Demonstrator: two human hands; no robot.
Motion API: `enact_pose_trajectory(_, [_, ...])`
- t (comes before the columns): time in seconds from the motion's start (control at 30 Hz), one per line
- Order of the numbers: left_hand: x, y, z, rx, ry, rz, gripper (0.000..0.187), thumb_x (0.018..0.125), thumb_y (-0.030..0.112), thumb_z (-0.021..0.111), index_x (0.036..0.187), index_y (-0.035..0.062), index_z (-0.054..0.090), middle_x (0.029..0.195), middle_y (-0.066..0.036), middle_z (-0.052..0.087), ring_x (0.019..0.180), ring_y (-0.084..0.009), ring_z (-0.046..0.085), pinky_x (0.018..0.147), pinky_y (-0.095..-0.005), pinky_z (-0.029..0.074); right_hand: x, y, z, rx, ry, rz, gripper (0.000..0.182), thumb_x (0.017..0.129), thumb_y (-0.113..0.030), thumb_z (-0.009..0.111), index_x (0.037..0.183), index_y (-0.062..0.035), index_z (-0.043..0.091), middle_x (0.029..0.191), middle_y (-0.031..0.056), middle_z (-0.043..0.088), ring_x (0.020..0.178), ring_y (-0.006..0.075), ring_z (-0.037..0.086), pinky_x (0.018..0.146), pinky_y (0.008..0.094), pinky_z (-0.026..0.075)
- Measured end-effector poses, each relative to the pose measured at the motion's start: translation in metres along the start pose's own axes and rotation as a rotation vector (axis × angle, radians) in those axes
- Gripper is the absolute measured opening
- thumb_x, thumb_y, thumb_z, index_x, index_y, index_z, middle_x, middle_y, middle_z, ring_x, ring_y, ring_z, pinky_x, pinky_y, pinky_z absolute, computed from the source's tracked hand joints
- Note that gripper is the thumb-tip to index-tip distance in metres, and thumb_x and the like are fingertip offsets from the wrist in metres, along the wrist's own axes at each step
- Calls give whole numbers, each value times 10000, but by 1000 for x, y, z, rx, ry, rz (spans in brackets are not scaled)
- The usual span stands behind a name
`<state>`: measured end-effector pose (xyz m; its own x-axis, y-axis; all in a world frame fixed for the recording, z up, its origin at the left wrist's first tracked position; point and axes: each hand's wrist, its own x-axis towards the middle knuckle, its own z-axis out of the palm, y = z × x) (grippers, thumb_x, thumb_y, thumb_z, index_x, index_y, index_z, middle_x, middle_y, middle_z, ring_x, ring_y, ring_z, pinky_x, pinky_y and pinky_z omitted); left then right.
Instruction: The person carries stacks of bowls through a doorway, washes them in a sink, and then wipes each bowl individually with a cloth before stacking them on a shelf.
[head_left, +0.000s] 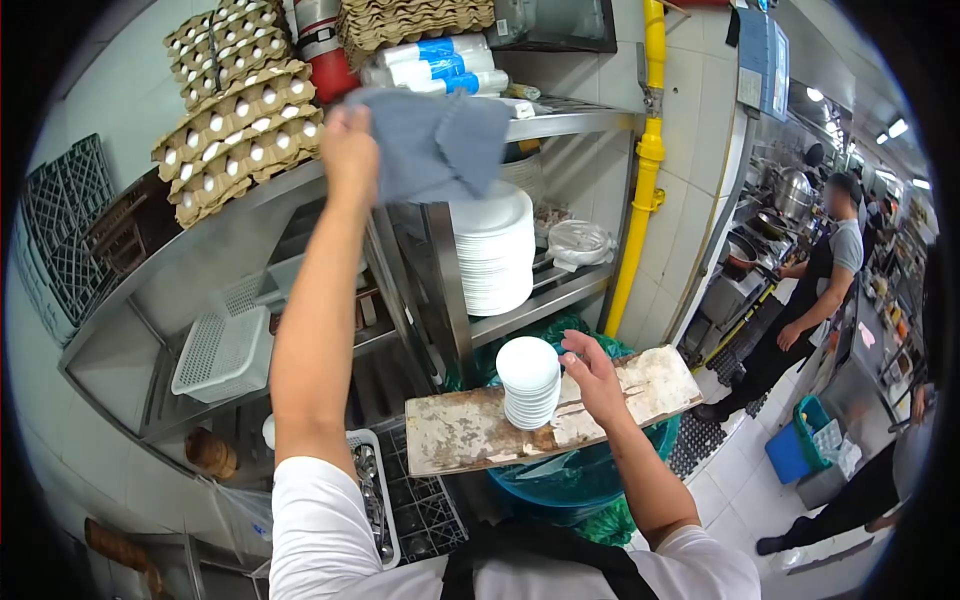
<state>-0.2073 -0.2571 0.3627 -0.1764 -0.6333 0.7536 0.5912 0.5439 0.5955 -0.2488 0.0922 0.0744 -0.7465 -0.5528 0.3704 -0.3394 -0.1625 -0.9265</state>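
My left hand (350, 155) is raised to the upper shelf's height, gripping a grey-blue cloth (435, 145) that spreads out to the right. Below, a stack of small white dishes (529, 375) stands upright on a worn wooden board (455, 435). Close to the right side of this stack is my right hand (594, 378), its fingers apart and nothing in its grasp. The board lies across a large bin (555, 495) lined with green plastic.
White plates (495, 260) are piled on the metal rack, beneath egg trays (245, 130) and plastic rolls (440, 65). A basket of cutlery (375, 490) sits by my left arm. A yellow pipe (640, 210) runs up the wall. Another person (820, 270) stands at the right.
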Motion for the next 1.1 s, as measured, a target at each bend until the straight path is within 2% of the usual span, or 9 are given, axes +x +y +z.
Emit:
enact_pose_trajectory(0.07, [20,56,-5,-376,169,28,223,980,212,551,983,1,622,855,-47,628,820,-146,571,770,-313,469,-2,4,-1,16,-43,109,451,980,-274,548,1364,-50,473,1289,120,548,1101,195,582,938,333,455])
enact_pose_trajectory(0.13, [46,99,-50,353,303,268,289,992,250,535,1029,-24,622,914,-65,643,853,-140,572,794,-300,471,-7,4,-2,104,-28,118,429,976,-243,557,1348,-41,489,1251,120,563,1074,189,584,920,325,462])
enact_pose_trajectory(0.2, [41,137,-82,224,277,325,333,999,280,516,1062,-23,639,961,-82,665,891,-139,597,819,-288,474,-14,2,-1,231,50,100,387,978,-205,558,1312,-17,513,1193,112,586,1046,187,587,913,321,466])
enact_pose_trajectory(0.33, [-48,158,-125,368,-395,323,301,977,269,557,1038,-4,669,936,-51,674,879,-115,610,825,-268,470,-27,-33,5,197,42,-128,422,983,-246,560,1308,16,499,1245,119,576,1119,202,573,984,337,434])
enact_pose_trajectory(0.4, [-139,154,-116,294,-648,-83,161,909,168,649,956,16,681,849,-13,666,790,-89,607,716,-268,488,-36,-52,22,303,-169,-183,609,924,-367,640,1367,8,452,1329,127,526,1218,228,527,1032,361,403])
enact_pose_trajectory(0.53, [-263,116,-120,532,-971,-10,193,843,201,709,843,24,634,648,-145,567,586,-289,601,555,-364,442,-59,-83,95,104,-475,-314,804,797,-405,763,1408,-15,415,1386,164,479,1299,254,460,1049,384,384])
enact_pose_trajectory(0.63, [-296,118,-150,571,-1009,-200,209,815,218,730,834,35,631,699,-140,615,653,-365,602,589,-403,459,-64,-68,112,-53,-734,11,481,829,-99,662,1281,-34,512,1093,161,644,1028,259,630,886,342,479])
enact_pose_trajectory(0.87, [-323,132,-263,866,-921,-361,267,772,107,712,1007,61,593,937,-122,636,862,-358,618,754,-422,497,-82,-81,83,-472,-727,-37,390,713,58,483,1088,22,587,968,200,632,911,330,632,872,343,477])
enact_pose_trajectory(1.1, [-313,90,-341,312,-430,-795,133,892,106,686,990,19,671,876,13,671,794,-53,586,728,-224,477,-77,-81,91,-568,-521,170,170,886,-68,608,1033,15,606,839,86,625,789,153,561,757,272,455])
